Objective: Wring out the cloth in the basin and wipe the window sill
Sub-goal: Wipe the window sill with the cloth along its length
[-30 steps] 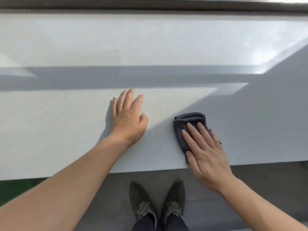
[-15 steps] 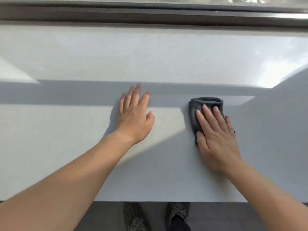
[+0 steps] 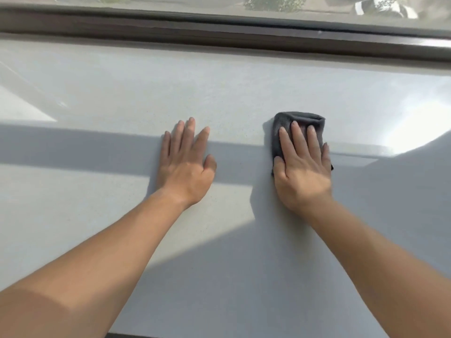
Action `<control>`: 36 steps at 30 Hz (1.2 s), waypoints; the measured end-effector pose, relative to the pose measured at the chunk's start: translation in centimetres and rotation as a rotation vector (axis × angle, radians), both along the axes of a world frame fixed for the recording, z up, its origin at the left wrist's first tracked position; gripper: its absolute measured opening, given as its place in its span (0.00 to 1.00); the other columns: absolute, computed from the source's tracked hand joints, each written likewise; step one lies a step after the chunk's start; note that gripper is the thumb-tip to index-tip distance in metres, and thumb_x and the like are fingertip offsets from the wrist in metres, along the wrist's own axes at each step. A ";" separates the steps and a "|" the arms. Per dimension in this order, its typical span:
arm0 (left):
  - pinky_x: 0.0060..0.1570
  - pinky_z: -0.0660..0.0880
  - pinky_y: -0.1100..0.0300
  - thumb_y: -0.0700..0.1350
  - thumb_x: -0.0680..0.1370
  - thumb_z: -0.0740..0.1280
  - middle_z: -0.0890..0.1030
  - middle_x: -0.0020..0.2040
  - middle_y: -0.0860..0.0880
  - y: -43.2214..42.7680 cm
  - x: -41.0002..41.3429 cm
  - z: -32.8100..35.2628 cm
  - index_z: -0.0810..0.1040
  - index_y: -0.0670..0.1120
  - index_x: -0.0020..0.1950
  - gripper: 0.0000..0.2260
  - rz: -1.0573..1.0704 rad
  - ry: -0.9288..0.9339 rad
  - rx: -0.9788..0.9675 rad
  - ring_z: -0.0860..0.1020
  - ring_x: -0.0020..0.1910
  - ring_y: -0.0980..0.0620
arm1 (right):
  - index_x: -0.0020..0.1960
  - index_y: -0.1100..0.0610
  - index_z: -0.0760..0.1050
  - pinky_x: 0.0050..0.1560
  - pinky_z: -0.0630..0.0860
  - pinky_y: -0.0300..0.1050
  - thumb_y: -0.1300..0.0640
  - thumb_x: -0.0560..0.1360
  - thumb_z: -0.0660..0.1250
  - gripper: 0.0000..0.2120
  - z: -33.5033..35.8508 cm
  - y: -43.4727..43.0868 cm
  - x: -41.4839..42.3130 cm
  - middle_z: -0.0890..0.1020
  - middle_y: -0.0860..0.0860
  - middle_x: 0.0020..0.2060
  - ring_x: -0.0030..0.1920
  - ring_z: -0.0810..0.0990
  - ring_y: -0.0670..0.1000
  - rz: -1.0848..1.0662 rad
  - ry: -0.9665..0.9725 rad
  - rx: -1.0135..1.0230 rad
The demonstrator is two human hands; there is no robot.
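Right hand (image 3: 302, 172): lies flat, palm down, on the cloth (image 3: 300, 117), with straight fingers (image 3: 296, 137) close together pressing it onto the sill; the thumb lies along the cloth's left edge.
Left hand (image 3: 186, 164): flat, palm down, on the bare sill, fingers straight and slightly spread, holding nothing; it lies left of the cloth and apart from it.
Cloth: dark grey, folded into a small pad; its far fold shows beyond the fingertips.
Window sill (image 3: 219, 93): pale grey, wide, crossed by sunlit patches and shadow bands; the cloth sits in its far half, right of the middle, well short of the far edge.
Window frame (image 3: 219, 30): dark, along the sill's far edge, with glass (image 3: 195, 6) above.
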State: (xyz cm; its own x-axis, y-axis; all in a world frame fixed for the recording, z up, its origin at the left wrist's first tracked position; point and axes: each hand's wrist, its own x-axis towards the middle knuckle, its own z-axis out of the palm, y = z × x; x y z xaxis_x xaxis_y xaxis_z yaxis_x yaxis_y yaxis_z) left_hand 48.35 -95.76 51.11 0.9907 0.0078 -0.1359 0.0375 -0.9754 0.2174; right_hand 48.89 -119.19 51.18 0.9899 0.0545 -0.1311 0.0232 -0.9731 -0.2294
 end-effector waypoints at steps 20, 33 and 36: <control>0.77 0.37 0.49 0.57 0.76 0.45 0.46 0.82 0.50 0.1 0.3 0.2 0.52 0.54 0.80 0.31 -0.003 -0.003 0.010 0.39 0.79 0.52 | 0.82 0.46 0.49 0.79 0.41 0.58 0.46 0.80 0.46 0.30 0.5 2.6 4.5 0.50 0.45 0.81 0.81 0.43 0.52 0.425 -0.001 -0.013; 0.77 0.39 0.49 0.51 0.78 0.51 0.53 0.81 0.47 0.0 7.8 1.4 0.61 0.49 0.78 0.27 -0.004 -0.122 -0.186 0.46 0.80 0.50 | 0.81 0.44 0.50 0.79 0.45 0.61 0.45 0.82 0.49 0.28 0.0 2.5 9.5 0.50 0.47 0.82 0.81 0.45 0.54 0.192 -0.058 -0.029; 0.76 0.33 0.54 0.52 0.78 0.50 0.48 0.82 0.50 0.3 10.6 0.7 0.56 0.53 0.79 0.28 -0.016 -0.068 -0.212 0.42 0.79 0.53 | 0.81 0.45 0.46 0.78 0.42 0.61 0.45 0.82 0.47 0.28 0.5 1.4 15.5 0.46 0.46 0.82 0.81 0.40 0.53 -0.158 0.008 0.001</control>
State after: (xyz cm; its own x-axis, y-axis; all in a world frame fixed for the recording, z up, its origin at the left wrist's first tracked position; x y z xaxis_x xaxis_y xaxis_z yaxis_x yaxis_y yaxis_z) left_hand 58.95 -95.49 51.84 0.9974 -0.0299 -0.0661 0.0005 -0.9081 0.4188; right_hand 64.40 -117.80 51.66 0.9851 -0.1017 -0.1386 -0.1319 -0.9642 -0.2300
